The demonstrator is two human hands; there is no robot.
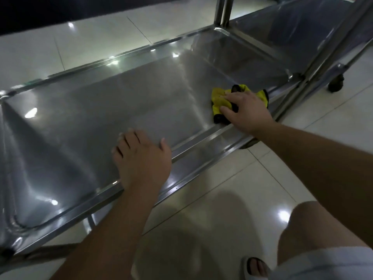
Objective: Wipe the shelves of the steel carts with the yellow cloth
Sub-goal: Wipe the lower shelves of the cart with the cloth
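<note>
The left hand (141, 160) lies flat, fingers spread, on the steel shelf (80, 118) by its near rim. Well to its right, the yellow cloth (219, 100) sits bunched on the same shelf, pressed under the right hand (248, 110)'s extended fingers.

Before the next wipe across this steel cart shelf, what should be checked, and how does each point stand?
1. Yellow cloth under the right hand: ok, fingers press on it.
2. Cloth down on the shelf: ok, near its front right corner.
3. Left hand steadying the cart: ok, it rests by the front rim.
4. Shelf to the left bare of objects: ok, apart from the left hand.
5. Caster wheel braked: cannot tell.
6. Wiped steel clean: cannot tell, glare hides it.
</note>
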